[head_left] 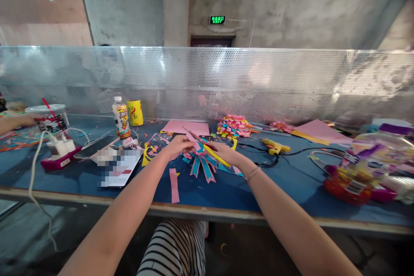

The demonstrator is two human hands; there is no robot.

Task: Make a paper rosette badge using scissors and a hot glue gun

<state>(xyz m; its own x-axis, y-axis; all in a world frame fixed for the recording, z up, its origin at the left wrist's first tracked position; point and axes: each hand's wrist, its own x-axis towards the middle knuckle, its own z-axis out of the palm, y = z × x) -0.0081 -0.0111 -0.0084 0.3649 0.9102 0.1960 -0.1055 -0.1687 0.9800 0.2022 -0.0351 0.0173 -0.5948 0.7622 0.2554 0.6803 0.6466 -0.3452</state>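
My left hand (176, 147) is closed, pinching a small pink paper strip (192, 139) between thumb and fingertips. In my right hand (226, 154) is a pair of scissors with yellow handles (216, 156); the blades point up and left, close to the strip. Beneath both hands lies a layered pink and blue paper piece (207, 169), its notched tails fanned toward me. A loose pink strip (174, 185) rests near the front edge, left of the fan. Yellow paper scraps (148, 154) lie beyond my left forearm. Whether the blades touch the strip is too small to tell.
Behind my hands are a pink sheet (186, 127) and a pile of paper loops (233, 126). A yellow glue gun (274, 146) with a cord lies right. Bottle (121, 118), screen device (121, 170) and power strip (63, 155) stand left. Another person's arm (16, 123) reaches in.
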